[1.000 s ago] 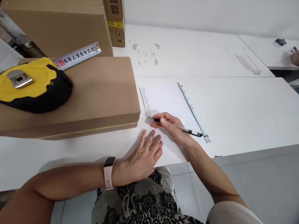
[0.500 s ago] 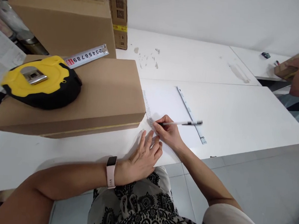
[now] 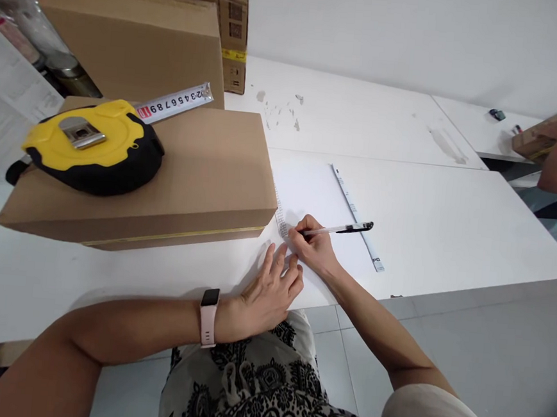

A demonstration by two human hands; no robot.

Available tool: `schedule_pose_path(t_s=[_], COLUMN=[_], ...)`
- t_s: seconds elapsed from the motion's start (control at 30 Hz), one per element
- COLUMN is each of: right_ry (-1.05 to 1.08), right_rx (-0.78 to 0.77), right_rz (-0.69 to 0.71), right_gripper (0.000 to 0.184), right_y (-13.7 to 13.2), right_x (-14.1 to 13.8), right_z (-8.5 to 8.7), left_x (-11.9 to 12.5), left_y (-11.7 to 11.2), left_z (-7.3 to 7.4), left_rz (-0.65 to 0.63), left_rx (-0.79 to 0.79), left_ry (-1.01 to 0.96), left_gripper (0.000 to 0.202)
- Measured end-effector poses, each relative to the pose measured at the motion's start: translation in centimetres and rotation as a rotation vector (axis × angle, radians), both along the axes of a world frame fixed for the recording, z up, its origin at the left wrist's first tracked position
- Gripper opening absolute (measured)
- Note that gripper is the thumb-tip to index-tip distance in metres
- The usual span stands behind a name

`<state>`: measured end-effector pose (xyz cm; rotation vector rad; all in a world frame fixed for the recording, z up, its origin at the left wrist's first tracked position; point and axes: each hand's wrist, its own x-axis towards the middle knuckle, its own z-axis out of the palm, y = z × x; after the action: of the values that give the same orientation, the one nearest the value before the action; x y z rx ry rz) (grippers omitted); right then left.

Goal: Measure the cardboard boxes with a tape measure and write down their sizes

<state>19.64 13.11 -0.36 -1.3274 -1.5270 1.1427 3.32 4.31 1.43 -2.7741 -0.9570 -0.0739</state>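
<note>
Pen (image 3: 337,228) pinched in my right hand (image 3: 311,246), tip at left margin of paper sheet (image 3: 309,185), near tabletop's (image 3: 451,216) front edge. Since a second ago, pen's tail has swung away from me; hand barely shifted. My left hand (image 3: 269,291) lies flat, fingers spread, pinning sheet's near corner. Cardboard box (image 3: 205,164) just left. Tip hidden by fingers; margin print unreadable.

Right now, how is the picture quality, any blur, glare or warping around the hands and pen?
Head view: soft, even light, no glare on the white table; right hand, pen and left hand are sharp, with faint shadows on the paper; table edges look nearly straight; the bottom right corner is darkened.
</note>
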Motion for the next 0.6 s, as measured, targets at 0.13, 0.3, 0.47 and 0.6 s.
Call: schedule_pose_path(t_s=[0.13,0.3,0.47,0.6], right_ry=[0.067,0.059,0.004,-0.017], right_rx=[-0.042,-0.027,0.006,0.026], right_rz=[0.015,-0.021,-0.002,0.017], right_gripper=[0.034,0.04,0.036,0.033], right_y=[-0.05,-0.01,-0.03,-0.08], right_x=[-0.13,0.07,0.28,0.31], right_z=[-0.02,-0.39,-0.53,-0.63], left_x=[-0.1,-0.12,-0.18,-0.19], left_y=[0.07,0.1,0.1,0.09], left_z=[0.12,0.28,0.56,0.34], left_rz=[-0.011,-0.013,-0.013,-0.011], left_rx=[0.006,0.024,0.045,0.053], left_ry=[0.006,0.022,0.042,0.049], left_gripper=[0.07,0.07,0.069,0.068])
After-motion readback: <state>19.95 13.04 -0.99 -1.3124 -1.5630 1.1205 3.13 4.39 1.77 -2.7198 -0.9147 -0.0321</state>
